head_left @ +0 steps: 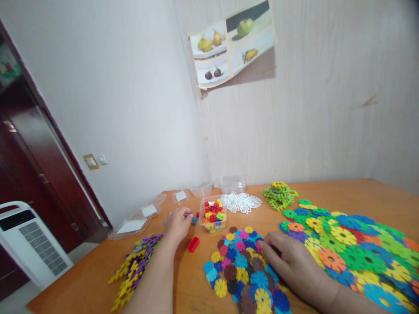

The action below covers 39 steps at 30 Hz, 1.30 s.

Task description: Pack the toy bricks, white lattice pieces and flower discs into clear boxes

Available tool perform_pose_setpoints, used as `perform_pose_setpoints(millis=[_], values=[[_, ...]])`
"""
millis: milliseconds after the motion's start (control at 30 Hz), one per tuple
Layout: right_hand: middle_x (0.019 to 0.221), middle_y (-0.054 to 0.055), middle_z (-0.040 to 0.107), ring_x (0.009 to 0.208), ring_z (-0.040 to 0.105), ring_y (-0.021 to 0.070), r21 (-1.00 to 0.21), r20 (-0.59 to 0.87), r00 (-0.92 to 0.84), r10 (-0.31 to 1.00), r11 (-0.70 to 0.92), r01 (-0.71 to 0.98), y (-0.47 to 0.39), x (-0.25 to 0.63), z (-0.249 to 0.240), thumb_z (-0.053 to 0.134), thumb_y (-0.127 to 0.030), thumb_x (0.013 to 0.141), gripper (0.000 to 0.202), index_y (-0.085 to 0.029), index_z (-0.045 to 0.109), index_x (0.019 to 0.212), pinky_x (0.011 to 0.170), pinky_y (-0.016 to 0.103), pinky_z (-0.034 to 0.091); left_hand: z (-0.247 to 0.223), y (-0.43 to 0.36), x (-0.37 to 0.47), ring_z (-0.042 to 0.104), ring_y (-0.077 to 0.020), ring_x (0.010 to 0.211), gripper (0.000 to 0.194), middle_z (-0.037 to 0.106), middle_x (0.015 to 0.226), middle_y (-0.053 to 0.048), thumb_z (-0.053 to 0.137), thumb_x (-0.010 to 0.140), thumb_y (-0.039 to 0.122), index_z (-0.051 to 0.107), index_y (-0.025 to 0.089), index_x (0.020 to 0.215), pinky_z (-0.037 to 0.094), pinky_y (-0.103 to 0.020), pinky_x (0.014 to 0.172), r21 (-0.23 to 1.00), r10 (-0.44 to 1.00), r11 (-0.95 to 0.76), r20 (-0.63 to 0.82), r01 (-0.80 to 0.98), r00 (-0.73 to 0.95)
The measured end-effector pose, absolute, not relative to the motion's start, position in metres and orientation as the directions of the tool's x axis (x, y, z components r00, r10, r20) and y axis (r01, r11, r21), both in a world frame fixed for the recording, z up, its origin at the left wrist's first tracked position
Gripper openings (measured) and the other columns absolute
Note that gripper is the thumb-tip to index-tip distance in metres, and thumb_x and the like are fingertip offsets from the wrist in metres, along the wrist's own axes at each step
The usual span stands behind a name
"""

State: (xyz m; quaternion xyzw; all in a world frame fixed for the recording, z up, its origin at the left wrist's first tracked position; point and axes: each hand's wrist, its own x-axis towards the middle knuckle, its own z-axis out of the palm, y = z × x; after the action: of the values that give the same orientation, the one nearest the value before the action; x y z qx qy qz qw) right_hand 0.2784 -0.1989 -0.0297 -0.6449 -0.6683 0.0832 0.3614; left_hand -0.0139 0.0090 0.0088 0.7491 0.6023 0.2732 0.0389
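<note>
My left hand is above the table, left of a clear tub of small red, yellow, orange and green building blocks. Its fingers are drawn together in a pinch, and whatever may be between the tips is too small to make out. A blue block lies just beside those fingertips, and a longer red block is nearer me. My right hand rests at the right edge of a spread of small notched discs, fingers loosely bent, with nothing visibly held.
Large notched discs cover the right side. Behind are white plastic pieces, a green stack and an empty clear container. Clear lids lie at left, near purple and yellow pieces. A wall stands behind the table.
</note>
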Motion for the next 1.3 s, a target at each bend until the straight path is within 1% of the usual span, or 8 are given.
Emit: perform_pose_setpoints(millis=[133, 400, 567, 667, 767, 1000, 1133, 1300], values=[[0.069, 0.003, 0.061, 0.067, 0.056, 0.0177, -0.579, 0.373, 0.102, 0.922, 0.146, 0.802, -0.199, 0.278, -0.030, 0.039, -0.051, 0.098, 0.043, -0.023, 0.052, 0.068, 0.061, 0.029, 0.037, 0.007, 0.001, -0.006, 0.058, -0.0340, 0.107, 0.023, 0.070, 0.105, -0.009, 0.058, 0.082, 0.044, 0.075, 0.030, 0.091, 0.043, -0.048, 0.088, 0.048, 0.920, -0.205, 0.349, 0.978, 0.176], [0.069, 0.002, 0.061, 0.067, 0.056, 0.0172, -0.579, 0.385, 0.097, 0.918, 0.158, 0.800, -0.198, 0.278, -0.031, 0.039, -0.049, 0.099, 0.041, -0.023, 0.053, 0.070, 0.062, 0.028, 0.037, 0.006, -0.002, 0.001, 0.057, -0.0356, 0.107, 0.022, 0.068, 0.104, -0.011, 0.056, 0.081, 0.040, 0.075, 0.028, 0.082, 0.042, -0.049, 0.086, -0.034, 0.925, -0.161, 0.342, 0.986, 0.163], [0.069, 0.002, 0.061, 0.066, 0.056, 0.0167, -0.577, 0.376, 0.097, 0.921, 0.152, 0.802, -0.198, 0.278, -0.031, 0.039, -0.048, 0.099, 0.041, -0.023, 0.051, 0.069, 0.061, 0.028, 0.037, 0.012, 0.008, 0.001, 0.060, -0.0361, 0.104, 0.028, 0.071, 0.103, -0.011, 0.057, 0.080, 0.046, 0.076, 0.027, 0.087, 0.044, -0.050, 0.087, 0.242, 0.907, -0.112, 0.422, 0.964, 0.000], [0.069, 0.002, 0.061, 0.066, 0.056, 0.0166, -0.579, 0.378, 0.096, 0.921, 0.155, 0.800, -0.199, 0.278, -0.030, 0.040, -0.048, 0.099, 0.041, -0.023, 0.050, 0.068, 0.061, 0.028, 0.037, 0.015, 0.015, 0.007, 0.064, -0.0280, 0.103, 0.035, 0.073, 0.108, -0.008, 0.055, 0.084, 0.048, 0.074, 0.025, 0.101, 0.047, -0.041, 0.090, 0.582, 0.897, -0.329, 0.439, 0.744, 0.053], [0.068, 0.002, 0.061, 0.066, 0.056, 0.0165, -0.581, 0.378, 0.091, 0.921, 0.160, 0.798, -0.200, 0.277, -0.028, 0.040, -0.048, 0.099, 0.042, -0.022, 0.050, 0.067, 0.061, 0.028, 0.037, 0.014, 0.020, 0.008, 0.062, -0.0224, 0.111, 0.041, 0.070, 0.122, -0.007, 0.049, 0.090, 0.046, 0.069, 0.023, 0.117, 0.046, -0.035, 0.096, 0.701, 0.867, -0.456, 0.490, 0.549, 0.094], [0.069, 0.003, 0.062, 0.066, 0.056, 0.0170, -0.579, 0.397, 0.089, 0.913, 0.175, 0.796, -0.200, 0.278, -0.028, 0.041, -0.047, 0.099, 0.041, -0.023, 0.053, 0.068, 0.060, 0.028, 0.039, 0.001, 0.012, -0.009, 0.050, -0.0346, 0.122, 0.031, 0.065, 0.125, -0.011, 0.054, 0.088, 0.040, 0.072, 0.028, 0.109, 0.038, -0.051, 0.098, 0.173, 0.907, -0.171, 0.412, 0.970, 0.087], [0.069, 0.003, 0.062, 0.067, 0.057, 0.0174, -0.565, 0.400, 0.090, 0.912, 0.168, 0.808, -0.200, 0.279, -0.029, 0.041, -0.048, 0.098, 0.041, -0.023, 0.054, 0.068, 0.060, 0.028, 0.039, 0.000, 0.003, -0.005, 0.042, -0.0361, 0.129, 0.025, 0.061, 0.131, -0.011, 0.057, 0.085, 0.037, 0.072, 0.028, 0.103, 0.033, -0.053, 0.101, 0.065, 0.923, -0.146, 0.369, 0.987, 0.112], [0.069, 0.002, 0.062, 0.066, 0.057, 0.0173, -0.560, 0.392, 0.092, 0.915, 0.158, 0.813, -0.200, 0.278, -0.029, 0.040, -0.048, 0.099, 0.042, -0.023, 0.053, 0.068, 0.061, 0.027, 0.038, 0.004, -0.002, 0.001, 0.049, -0.0338, 0.120, 0.020, 0.066, 0.118, -0.011, 0.056, 0.083, 0.027, 0.072, 0.026, 0.096, 0.037, -0.049, 0.095, -0.003, 0.917, -0.140, 0.377, 0.990, 0.131]])
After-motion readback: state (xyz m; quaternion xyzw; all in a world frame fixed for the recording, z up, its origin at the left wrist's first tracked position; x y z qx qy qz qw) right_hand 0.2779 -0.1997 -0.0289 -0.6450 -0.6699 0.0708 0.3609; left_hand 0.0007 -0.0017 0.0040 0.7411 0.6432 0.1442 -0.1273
